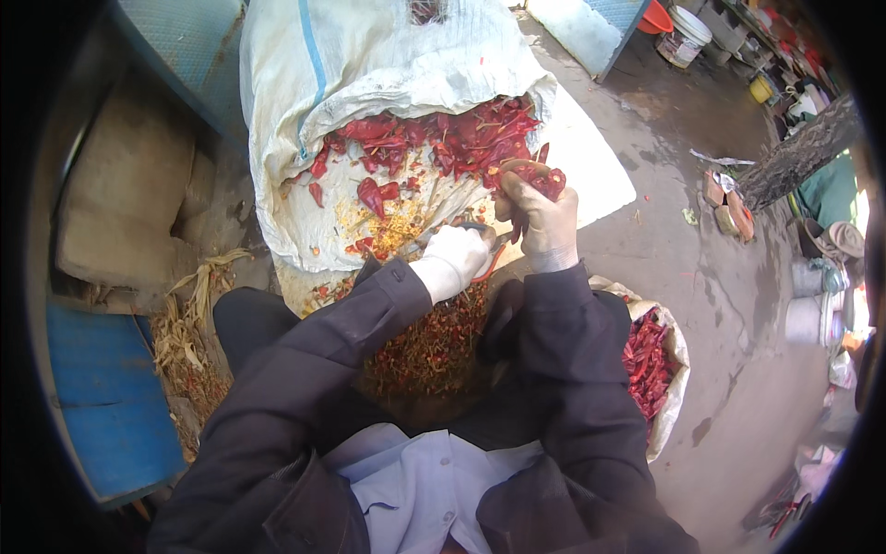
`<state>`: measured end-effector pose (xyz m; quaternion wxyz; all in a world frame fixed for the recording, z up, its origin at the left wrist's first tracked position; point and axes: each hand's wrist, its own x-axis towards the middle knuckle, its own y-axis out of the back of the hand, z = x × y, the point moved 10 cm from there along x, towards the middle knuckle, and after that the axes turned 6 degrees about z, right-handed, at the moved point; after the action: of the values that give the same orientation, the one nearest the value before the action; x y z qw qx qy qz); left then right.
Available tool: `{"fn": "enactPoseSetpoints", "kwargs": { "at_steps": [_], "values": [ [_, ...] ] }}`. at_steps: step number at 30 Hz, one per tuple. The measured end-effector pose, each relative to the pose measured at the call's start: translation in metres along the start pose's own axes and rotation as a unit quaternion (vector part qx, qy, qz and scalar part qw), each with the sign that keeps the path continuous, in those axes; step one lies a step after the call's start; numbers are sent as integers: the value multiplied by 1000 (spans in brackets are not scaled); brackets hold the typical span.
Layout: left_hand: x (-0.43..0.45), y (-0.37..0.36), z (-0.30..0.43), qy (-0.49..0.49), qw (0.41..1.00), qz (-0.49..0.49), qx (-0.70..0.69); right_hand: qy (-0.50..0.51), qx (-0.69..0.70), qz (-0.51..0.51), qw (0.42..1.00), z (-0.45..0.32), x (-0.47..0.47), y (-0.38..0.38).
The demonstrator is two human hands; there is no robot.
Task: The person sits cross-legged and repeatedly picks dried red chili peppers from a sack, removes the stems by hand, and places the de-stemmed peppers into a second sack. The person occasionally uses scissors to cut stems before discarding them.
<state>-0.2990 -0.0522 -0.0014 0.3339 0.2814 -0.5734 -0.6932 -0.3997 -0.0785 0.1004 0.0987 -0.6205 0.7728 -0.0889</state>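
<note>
My left hand (453, 257), in a white glove, grips a cutting tool with red-orange and dark handles (493, 264), probably pruning shears. Its blades are hard to make out beside the other hand. Held in my right hand (549, 216), gloved as well, is a bunch of dried red chili peppers (545, 181). Just beyond both hands lies a large white woven sack (387, 62), its mouth towards me and full of more dried chilies (477, 135). Loose seeds (394, 225) and a few pods are scattered on the sack's lower lip.
Stems and chili scraps (436, 346) lie between my legs. By my right knee stands an open sack (675, 415) of red chilies. Dry husks (197, 339) and a blue panel (111, 401) are at left. A tree trunk (796, 152), bricks (730, 208) and a white bucket (684, 36) stand right.
</note>
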Motion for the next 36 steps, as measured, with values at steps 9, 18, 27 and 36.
{"fn": "enactPoseSetpoints", "kwargs": {
  "at_steps": [9, 18, 27, 36],
  "values": [
    [-41, 29, -48, 135, 858, -69, -490, 16, 47, -26, 998, -5, -2, -4],
    [-77, 123, -87, 113, 849, 160, -491, -18, 32, -69, 997, 10, -4, -45],
    [-95, 154, -86, -10, 921, 208, -331, -37, 13, -93, 995, 18, -5, -71],
    [-96, 150, -92, 15, 942, 191, -275, -23, 0, -86, 996, 16, -6, -73]
  ]
}}
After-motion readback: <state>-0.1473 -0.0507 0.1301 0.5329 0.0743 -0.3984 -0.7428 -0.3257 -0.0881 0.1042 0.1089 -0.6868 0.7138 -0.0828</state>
